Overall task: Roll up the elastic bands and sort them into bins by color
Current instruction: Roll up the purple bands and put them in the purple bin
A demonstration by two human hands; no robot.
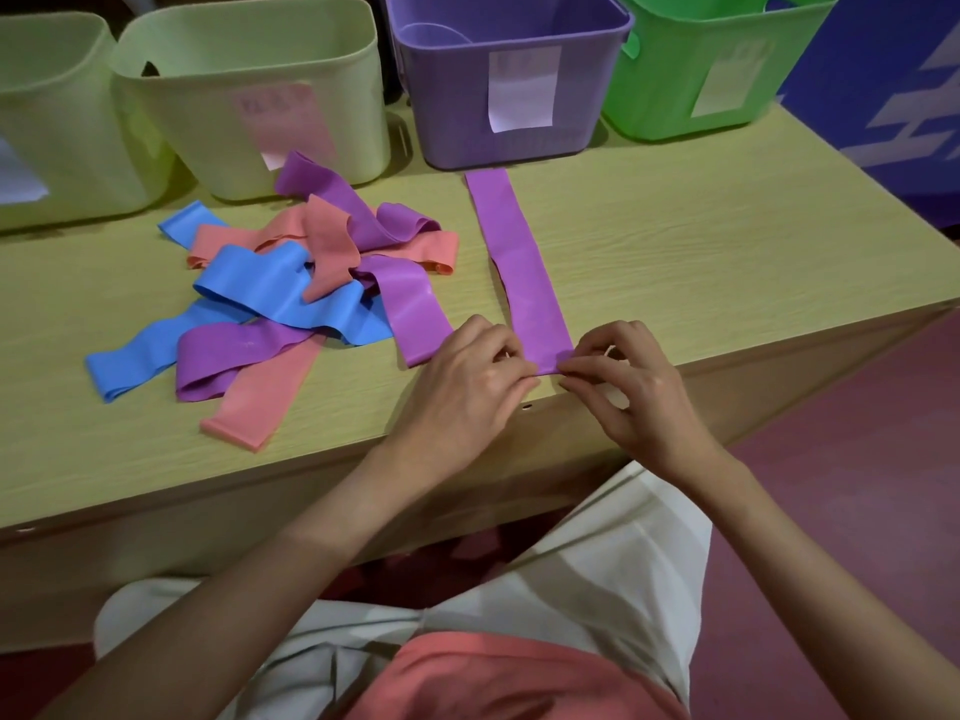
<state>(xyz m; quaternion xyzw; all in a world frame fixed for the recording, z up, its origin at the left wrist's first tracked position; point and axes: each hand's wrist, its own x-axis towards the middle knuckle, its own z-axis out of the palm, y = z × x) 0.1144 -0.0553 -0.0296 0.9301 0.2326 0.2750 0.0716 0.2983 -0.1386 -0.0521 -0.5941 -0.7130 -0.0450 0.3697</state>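
I see the worktop (675, 241) filling most of the view, pale wood grain, its near edge running across in front of my lap. Along its far side stand four bins in a row: a pale yellow-green bin (47, 127) at far left, cut by the frame; a second pale yellow-green bin (260, 106) with a pinkish label; a purple bin (511, 101) with a white label; and a green bin (711, 70) at right, also labelled. The label text is too blurred for me to read.

Left of centre lies a loose heap of elastic bands (291, 298), blue, salmon-pink and purple ones crossing over each other, none of them rolled. Just beside the heap on the right, one purple band (514, 262) lies flat and straight, its far end almost touching the base of the purple bin and its near end close to the worktop edge.

My left hand (467, 387) pinches the left corner of that near end, fingers curled over it. My right hand (628, 392) pinches the right corner the same way, thumb and forefinger on the rubber. The end looks slightly turned up between my fingertips, though I cannot say whether a first fold is formed.
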